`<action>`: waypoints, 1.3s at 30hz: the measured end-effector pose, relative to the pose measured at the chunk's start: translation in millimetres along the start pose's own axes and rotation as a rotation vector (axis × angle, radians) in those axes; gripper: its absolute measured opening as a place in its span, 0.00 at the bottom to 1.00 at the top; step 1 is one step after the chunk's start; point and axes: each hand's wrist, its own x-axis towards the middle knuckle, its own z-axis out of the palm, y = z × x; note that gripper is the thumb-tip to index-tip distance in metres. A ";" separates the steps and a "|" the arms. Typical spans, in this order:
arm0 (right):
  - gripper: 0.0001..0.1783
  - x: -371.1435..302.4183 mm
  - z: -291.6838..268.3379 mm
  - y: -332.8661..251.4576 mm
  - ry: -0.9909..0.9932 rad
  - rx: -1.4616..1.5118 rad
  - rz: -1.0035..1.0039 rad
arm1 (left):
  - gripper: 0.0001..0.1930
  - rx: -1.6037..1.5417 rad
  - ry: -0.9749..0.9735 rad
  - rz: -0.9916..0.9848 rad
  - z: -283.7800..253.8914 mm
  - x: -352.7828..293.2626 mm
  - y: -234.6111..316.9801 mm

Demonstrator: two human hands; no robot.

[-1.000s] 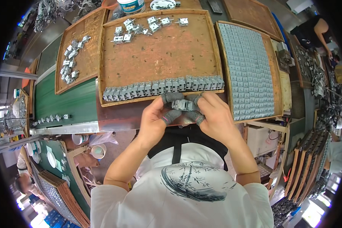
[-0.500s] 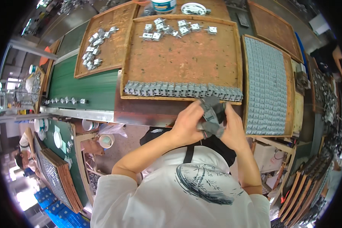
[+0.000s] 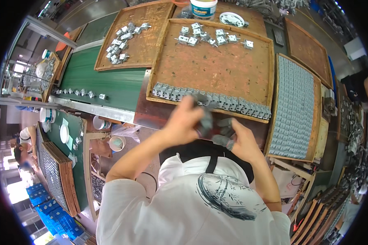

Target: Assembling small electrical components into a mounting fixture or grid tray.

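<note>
Dark grey coverings wrap the fingers of both my hands. My left hand (image 3: 186,122) is smeared by motion near the front edge of the wooden tray (image 3: 216,77), so its grip is unclear. To its right, my right hand (image 3: 241,141) hangs just in front of the same edge, fingers and thumb apart, with nothing visible between them. Along the tray's near side runs a tight row of small grey metal blocks (image 3: 241,105). Loose metal parts with pale square faces (image 3: 221,40) are scattered toward its far side.
Left of the tray lies a green conveyor belt (image 3: 102,83) carrying several parts, with another wooden tray (image 3: 139,51) above it. On the right, a tray is packed with grey blocks (image 3: 294,106). A white bucket (image 3: 203,9) and a round dish (image 3: 232,19) stand behind.
My hands, close together before, have separated; the left moved leftward to the block row, the right stayed near the tray front. The whole view has shifted and tilted.
</note>
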 end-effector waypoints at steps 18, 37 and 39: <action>0.06 -44.2 11.4 55.5 0.074 0.279 0.267 | 0.23 -0.066 -0.406 -0.725 -149.4 10.2 -152.6; 0.07 -59.1 24.2 34.7 0.058 0.200 0.238 | 0.22 0.518 -0.072 -0.191 -77.8 -23.8 -144.2; 0.07 -60.0 22.6 40.3 0.041 0.211 0.235 | 0.24 0.690 -0.271 -0.431 -62.7 -24.9 -140.3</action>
